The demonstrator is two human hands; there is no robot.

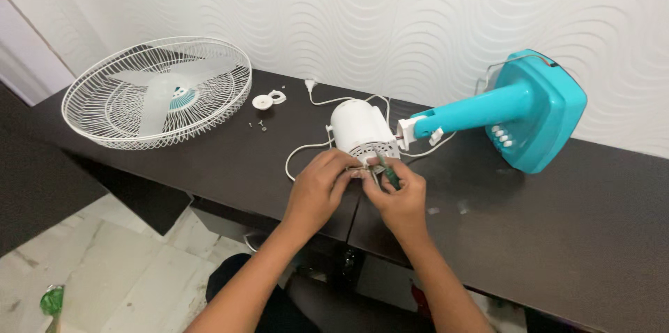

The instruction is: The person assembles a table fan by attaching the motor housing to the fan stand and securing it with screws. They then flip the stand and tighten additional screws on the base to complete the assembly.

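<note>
While the white motor housing (360,132) lies on its side mid-desk, the left hand (317,186) pinches its front edge steady and the right hand (398,197), just beside it, grips a green-handled screwdriver (390,175)

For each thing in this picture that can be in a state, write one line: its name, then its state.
fan stand: lying on its side, joined to the motor
motor housing: white, guard and blades off
fan guard: detached, lying flat with blades inside
power cord: unplugged, loose on the desk
screwdriver: held in the right hand
left hand: fingers at the motor's front
</note>
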